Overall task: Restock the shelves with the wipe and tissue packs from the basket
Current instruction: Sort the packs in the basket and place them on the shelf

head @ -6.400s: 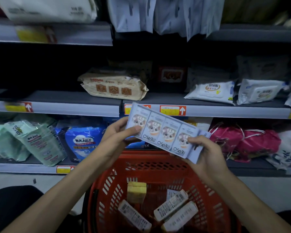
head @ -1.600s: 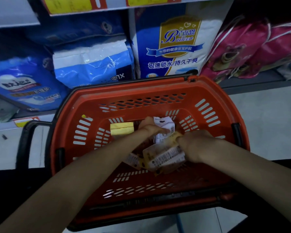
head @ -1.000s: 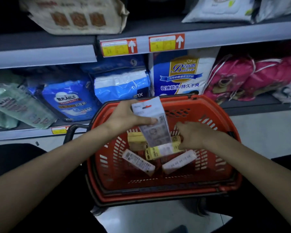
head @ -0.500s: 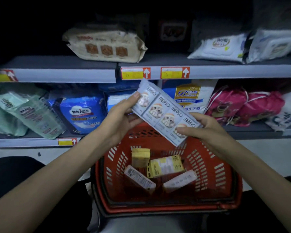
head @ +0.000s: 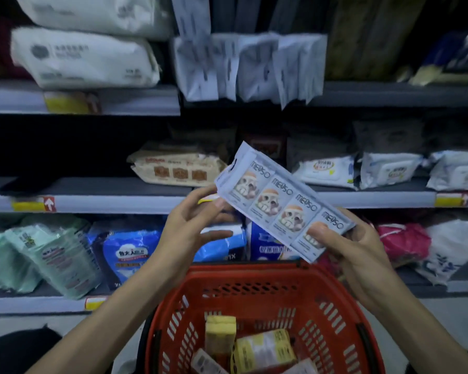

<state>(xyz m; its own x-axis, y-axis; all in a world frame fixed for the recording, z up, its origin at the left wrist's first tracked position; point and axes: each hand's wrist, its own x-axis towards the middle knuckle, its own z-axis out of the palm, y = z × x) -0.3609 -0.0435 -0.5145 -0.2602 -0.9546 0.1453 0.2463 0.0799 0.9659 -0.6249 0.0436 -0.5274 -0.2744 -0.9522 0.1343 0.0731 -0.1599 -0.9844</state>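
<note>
The right hand grips the lower end of a strip of tissue packs, thumb on its front and fingers curled behind. The left hand pinches the upper end lightly, its other fingers loosely spread. The strip has four joined packs and slants up to the left between the hands.

Below the hands is one red basket with four packs partly in view, one of them yellow.

Beyond the fingertips a shelf holds one beige wipe pack and, above the right hand, three white wipe packs. Higher up, pale packs hang in a row, too blurred to count.
</note>
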